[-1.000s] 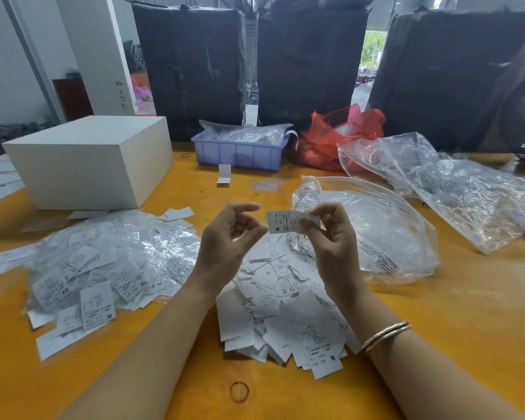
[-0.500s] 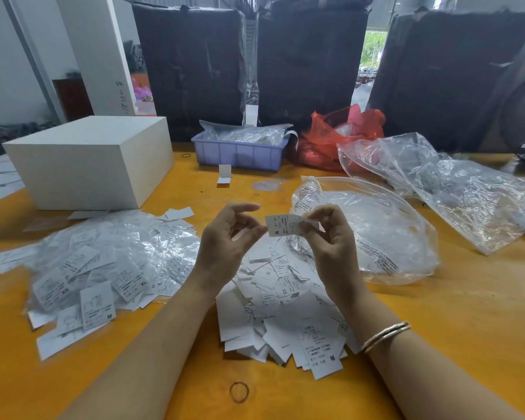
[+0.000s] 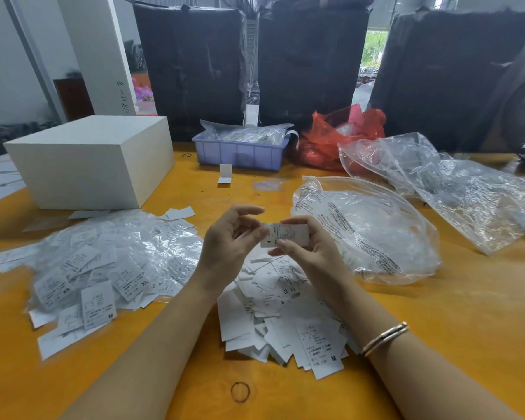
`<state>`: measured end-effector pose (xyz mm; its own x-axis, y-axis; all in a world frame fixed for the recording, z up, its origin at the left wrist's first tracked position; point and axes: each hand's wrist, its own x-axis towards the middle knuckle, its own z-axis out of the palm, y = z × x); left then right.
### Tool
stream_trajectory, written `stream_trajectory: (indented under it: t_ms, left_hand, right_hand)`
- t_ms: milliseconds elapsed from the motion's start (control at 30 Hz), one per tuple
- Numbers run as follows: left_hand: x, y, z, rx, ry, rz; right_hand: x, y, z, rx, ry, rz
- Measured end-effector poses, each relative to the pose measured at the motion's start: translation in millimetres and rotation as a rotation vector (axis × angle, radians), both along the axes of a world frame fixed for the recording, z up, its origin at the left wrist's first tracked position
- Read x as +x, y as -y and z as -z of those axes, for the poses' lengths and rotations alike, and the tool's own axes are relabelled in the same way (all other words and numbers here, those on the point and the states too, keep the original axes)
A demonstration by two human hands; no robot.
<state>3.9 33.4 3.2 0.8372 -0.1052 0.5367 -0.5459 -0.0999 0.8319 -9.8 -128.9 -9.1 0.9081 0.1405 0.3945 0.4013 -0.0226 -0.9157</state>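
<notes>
Orange table [image 3: 467,313]. I logged 1 label [image 3: 287,234], long axis left-right: right hand [image 3: 312,262] fingers pinched its right half; left hand [image 3: 225,247] fingers, loosely curled and holding nothing, at its left end.

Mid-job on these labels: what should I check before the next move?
1. Right hand pinches the label: ok.
2. Left hand has a grip on the label's left edge: cannot tell.
3. Size letter M readable on the label: ok.
4. Loose label pile lies below the hands: ok.
5. Bagged label pile lies to the left, uncovered: ok.
</notes>
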Motion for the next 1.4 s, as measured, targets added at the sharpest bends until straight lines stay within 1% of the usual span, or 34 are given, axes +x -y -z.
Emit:
stream_trajectory:
  t_ms: [133, 300, 500, 633, 800, 967, 1067, 1167, 1200, 1300, 1400]
  left_hand:
    - [-1, 0, -1, -0.041, -0.040, 0.015]
    - [0, -1, 0, -0.059, -0.122, 0.069]
    - [1, -1, 2, -0.052, -0.102, 0.043]
    - [3, -3, 4, -0.015, -0.073, 0.017]
    - [2, 0, 7, 0.038, -0.039, 0.034]
    - [4, 2, 8, 0.004, -0.028, 0.014]
    - [2, 5, 8, -0.024, -0.065, 0.021]
    - [0, 5, 7, -0.024, -0.131, 0.079]
    - [1, 3, 6, -0.003, -0.165, 0.105]
    - [6, -5, 4, 0.138, -0.264, 0.115]
    - [8, -8, 6, 0.175, -0.304, 0.134]
  right_hand:
    - [3, 1, 0, 0.000, 0.009, 0.064]
    - [5, 8, 1, -0.057, 0.052, 0.157]
    - [1, 5, -1, -0.161, 0.099, 0.102]
    - [-1, 6, 0, -0.163, 0.054, 0.085]
    - [1, 0, 1, -0.197, -0.023, 0.051]
    - [-1, -7, 2, -0.121, -0.058, 0.040]
    - [1, -14, 4, -0.062, -0.074, 0.095]
    - [2, -17, 5, 0.012, -0.094, 0.121]
    - [2, -16, 4, 0.035, -0.101, 0.133]
    - [5, -7, 1, 0.093, -0.117, 0.167]
    - [4, -1, -2, 0.077, -0.106, 0.160]
